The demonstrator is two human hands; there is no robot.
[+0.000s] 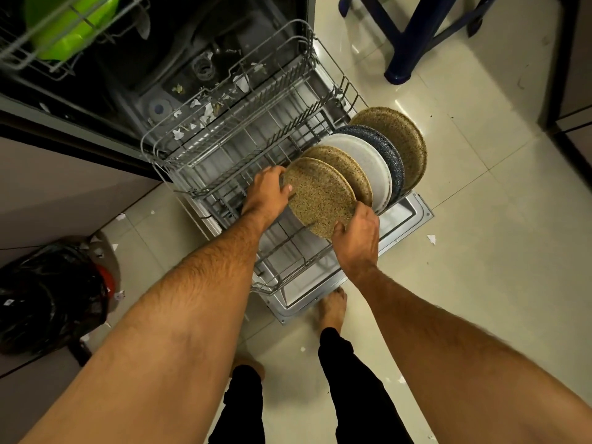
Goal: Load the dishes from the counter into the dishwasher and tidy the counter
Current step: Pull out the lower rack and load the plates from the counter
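A speckled tan plate (320,197) stands on edge at the near end of a row in the pulled-out lower rack (224,149) of the dishwasher. My left hand (267,190) grips its left rim with the thumb on the face. My right hand (357,232) grips its lower right rim. Behind it stand another tan plate (349,166), a white plate (368,158), a dark blue speckled plate (384,145) and a large tan plate (397,136).
The open dishwasher door (407,219) lies flat under the rack. A green dish (67,30) sits in the upper rack at top left. A bin with a black bag (48,296) stands at left. Blue stool legs (413,36) stand at the back right. My bare feet are below the door.
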